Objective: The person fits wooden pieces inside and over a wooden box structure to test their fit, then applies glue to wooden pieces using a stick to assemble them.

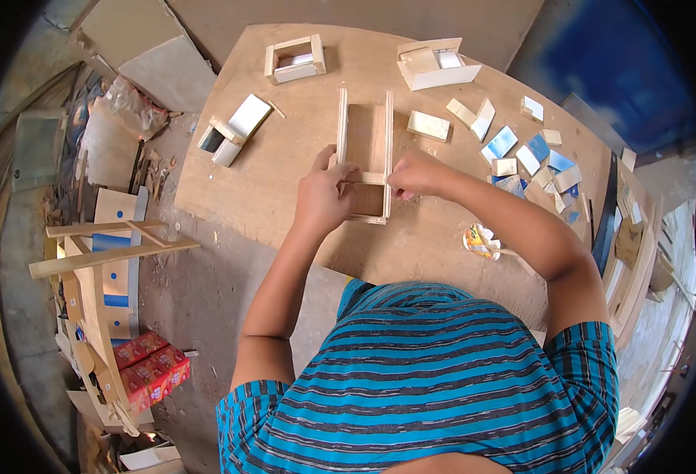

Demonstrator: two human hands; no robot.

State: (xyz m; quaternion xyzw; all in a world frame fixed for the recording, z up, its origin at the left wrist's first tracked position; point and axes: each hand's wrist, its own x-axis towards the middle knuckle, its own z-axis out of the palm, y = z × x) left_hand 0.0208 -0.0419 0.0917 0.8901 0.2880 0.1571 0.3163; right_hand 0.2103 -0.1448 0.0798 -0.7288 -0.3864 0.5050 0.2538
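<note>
A small open wooden frame (389, 138) with long side strips and a crosspiece (366, 178) lies on the wooden tabletop (277, 182) before me. My left hand (324, 192) grips its left side, with fingertips reaching over to the crosspiece. Against the outside of the right strip, my right hand (417, 175) is closed with its fingers curled together. Whatever may be pinched in those fingers is hidden. A short pale wood block (428, 126) lies just beyond the right hand.
Two box-like wooden pieces, a small box (294, 59) and a white-sided one (440, 65), sit at the far edge. A joined piece (236, 130) lies left. Several offcuts (500, 142) cover the right side. A small tub (481, 242) with a stick stands near my right forearm.
</note>
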